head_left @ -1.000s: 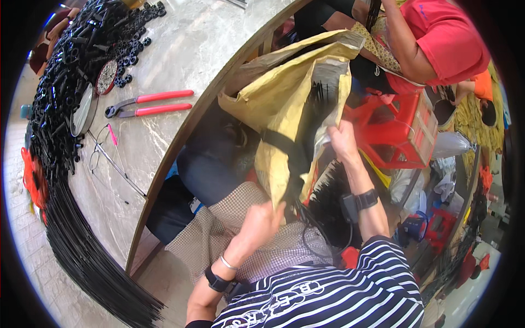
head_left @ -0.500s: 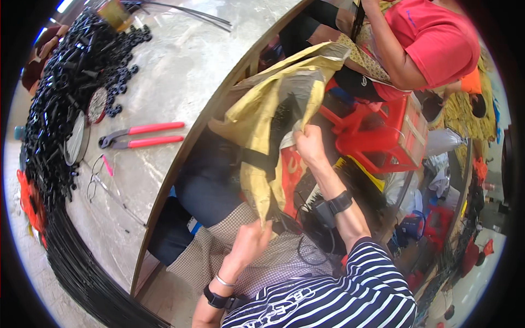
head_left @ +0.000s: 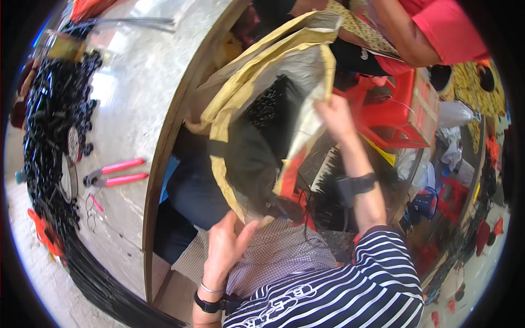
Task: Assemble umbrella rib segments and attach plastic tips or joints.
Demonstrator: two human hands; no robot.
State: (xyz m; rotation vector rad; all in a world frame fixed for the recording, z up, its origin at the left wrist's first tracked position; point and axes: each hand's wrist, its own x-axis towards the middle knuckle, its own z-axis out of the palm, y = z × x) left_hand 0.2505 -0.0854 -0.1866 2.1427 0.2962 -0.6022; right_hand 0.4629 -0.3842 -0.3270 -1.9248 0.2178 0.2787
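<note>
A large yellow sack (head_left: 221, 123) with a pale inner lining stands with its mouth spread wide in front of me. Inside it lies a mass of dark black pieces (head_left: 270, 109), partly blurred. My right hand (head_left: 336, 117) grips the right rim of the sack, fingers closed on the edge. At the near rim is my left hand (head_left: 227, 240), its thumb held apart from the fingers; it seems to touch the sack's edge without pinching it. A red patch (head_left: 290, 175) shows on the sack's near right side.
The table (head_left: 136, 93) on the left bears a heap of black tubular parts (head_left: 52, 120), red-handled pliers (head_left: 117, 172) and a bundle of black rods (head_left: 104, 290). A red plastic stool (head_left: 383, 109) stands right of the sack. A person in a pink shirt (head_left: 448, 27) sits beyond.
The sack's mouth has opened wider, showing the black contents. My right hand has moved up and right with the rim. My left hand has loosened from a pinch, and the view has shifted.
</note>
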